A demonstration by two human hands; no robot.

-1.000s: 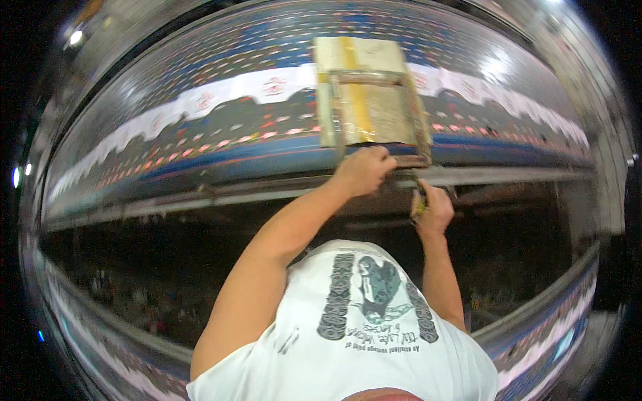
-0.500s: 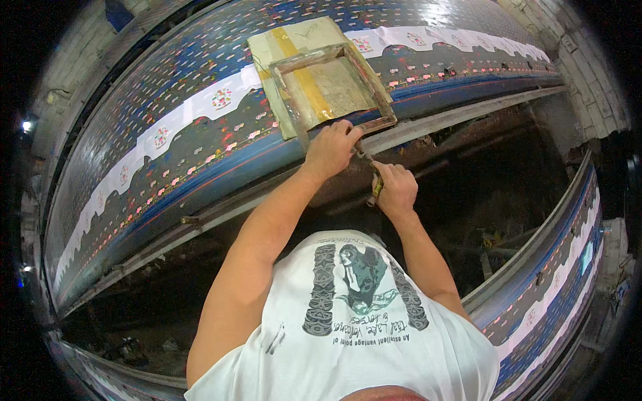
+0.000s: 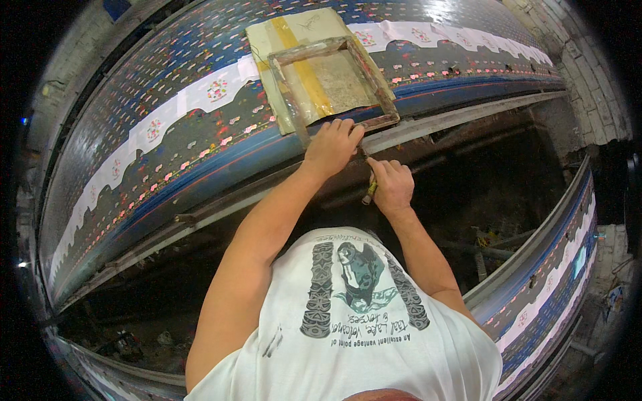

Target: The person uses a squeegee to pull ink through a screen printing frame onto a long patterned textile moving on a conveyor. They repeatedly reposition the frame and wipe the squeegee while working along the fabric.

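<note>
Our left hand point(image 3: 332, 144) grips the near edge of the wooden printing screen point(image 3: 331, 80) lying on the patterned cloth point(image 3: 167, 154), our right hand point(image 3: 391, 184) pinches what seems a small tool point(image 3: 369, 192), and any slip could smear the print.

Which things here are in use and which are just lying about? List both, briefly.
In use:
- wooden printing screen frame, near edge under the left hand
- small yellow-handled tool in the right hand
- patterned cloth stretched under the frame

Lying about:
- second printed cloth strip at right
- clutter in the dark pit below
- brick wall
</note>
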